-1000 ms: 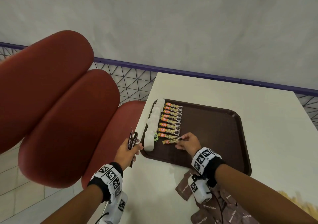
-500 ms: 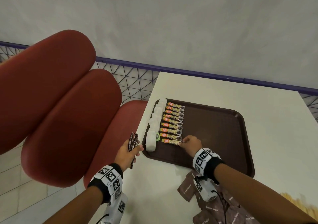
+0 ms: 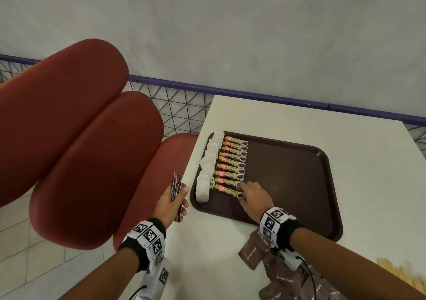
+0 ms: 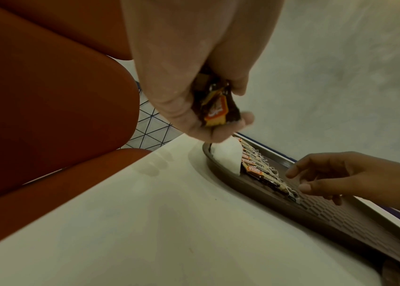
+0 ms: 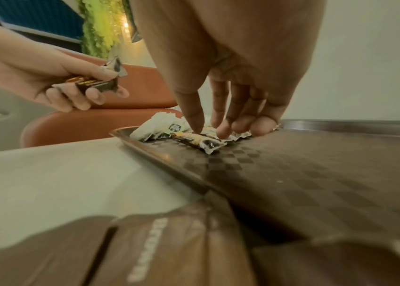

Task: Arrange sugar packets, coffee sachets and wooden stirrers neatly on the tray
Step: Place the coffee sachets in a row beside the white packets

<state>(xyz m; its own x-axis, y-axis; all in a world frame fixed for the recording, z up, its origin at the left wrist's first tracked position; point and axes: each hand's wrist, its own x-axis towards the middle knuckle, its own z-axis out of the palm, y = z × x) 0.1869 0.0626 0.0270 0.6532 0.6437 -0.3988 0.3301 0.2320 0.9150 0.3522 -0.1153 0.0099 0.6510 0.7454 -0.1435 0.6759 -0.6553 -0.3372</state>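
Observation:
A brown tray (image 3: pixel 299 172) lies on the white table. Along its left side runs a column of white packets (image 3: pixel 209 159), and beside that a row of orange-and-brown coffee sachets (image 3: pixel 232 161). My right hand (image 3: pixel 244 192) rests on the tray with straight fingers, whose tips press the right end of the nearest sachet (image 3: pixel 227 190), seen close up as the sachet (image 5: pixel 194 140). Off the tray's left edge my left hand (image 3: pixel 173 200) grips a bunch of coffee sachets (image 3: pixel 176 185), also visible as the bunch (image 4: pixel 216 108).
Brown sugar packets (image 3: pixel 283 279) lie scattered on the table under my right wrist. Wooden stirrers (image 3: pixel 396 269) sit at the lower right edge. A red padded seat (image 3: pixel 92 149) stands left of the table, with a blue mesh rail (image 3: pixel 179 110) behind. The tray's right half is bare.
My right hand laid the sachet it was pinching flat at the near end of the row and now presses its end. The left hand has stayed put with its bunch.

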